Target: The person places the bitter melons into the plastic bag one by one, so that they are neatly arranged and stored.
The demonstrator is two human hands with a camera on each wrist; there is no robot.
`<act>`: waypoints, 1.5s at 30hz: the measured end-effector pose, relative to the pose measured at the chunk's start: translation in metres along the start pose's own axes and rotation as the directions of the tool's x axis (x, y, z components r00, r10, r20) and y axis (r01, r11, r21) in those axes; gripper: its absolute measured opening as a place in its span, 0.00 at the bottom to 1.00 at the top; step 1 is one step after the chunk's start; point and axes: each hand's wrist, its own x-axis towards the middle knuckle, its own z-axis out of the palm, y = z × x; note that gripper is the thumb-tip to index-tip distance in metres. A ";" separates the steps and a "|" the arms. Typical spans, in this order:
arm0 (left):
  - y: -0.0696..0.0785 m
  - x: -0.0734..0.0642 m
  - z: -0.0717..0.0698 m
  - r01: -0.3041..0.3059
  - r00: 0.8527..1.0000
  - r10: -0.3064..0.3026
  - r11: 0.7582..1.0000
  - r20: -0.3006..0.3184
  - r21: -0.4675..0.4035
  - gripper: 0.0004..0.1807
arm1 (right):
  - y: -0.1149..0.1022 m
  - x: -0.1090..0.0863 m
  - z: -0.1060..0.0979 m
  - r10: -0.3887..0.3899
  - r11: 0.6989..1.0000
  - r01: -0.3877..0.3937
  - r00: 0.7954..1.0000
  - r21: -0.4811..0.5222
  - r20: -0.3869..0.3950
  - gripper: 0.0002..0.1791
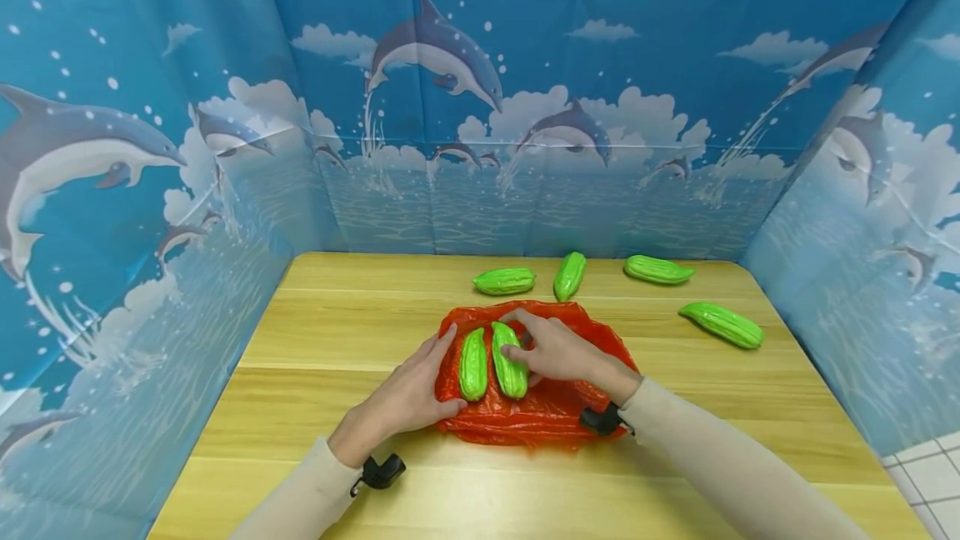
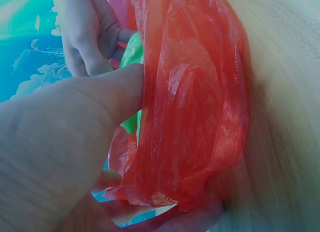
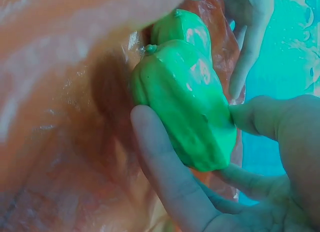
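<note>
Two green ridged bitter melons lie side by side in a red plastic bag (image 1: 555, 413). My right hand (image 1: 558, 348) grips the right bitter melon (image 1: 509, 363), thumb on one side and fingers on the other, as the right wrist view shows. Close beside it is the left bitter melon (image 1: 473, 365), with no hand on it. At the bag's left end, my left hand (image 1: 405, 390) holds the rim. Its thumb (image 2: 115, 92) reaches inside the bag wall, hiding the thumb tip, and other fingers (image 2: 195, 217) lie outside.
Behind the bag lie more bitter melons: one at left (image 1: 504, 281), one in the middle (image 1: 570, 276), one at right (image 1: 658, 270). Another melon (image 1: 722, 324) lies right of the bag. Dolphin-print curtains (image 1: 465, 198) enclose the wooden table (image 1: 300, 340) at back and sides.
</note>
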 end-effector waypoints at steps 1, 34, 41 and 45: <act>0.000 0.000 0.000 0.001 1.000 -0.001 1.000 0.001 0.000 0.65 | 0.000 0.000 0.001 0.001 1.000 -0.001 1.000 0.008 0.004 0.34; -0.001 0.000 0.001 -0.012 1.000 0.012 1.000 -0.001 -0.015 0.66 | -0.004 -0.002 0.011 0.008 0.985 -0.022 0.996 -0.172 -0.085 0.37; -0.001 0.000 0.001 -0.007 1.000 0.007 1.000 -0.004 -0.014 0.66 | -0.006 -0.004 0.009 -0.036 0.975 0.009 0.992 -0.222 -0.118 0.35; 0.000 0.000 0.001 -0.004 1.000 0.004 1.000 -0.002 -0.015 0.66 | -0.009 -0.005 0.007 -0.045 0.975 0.018 0.992 -0.221 -0.120 0.33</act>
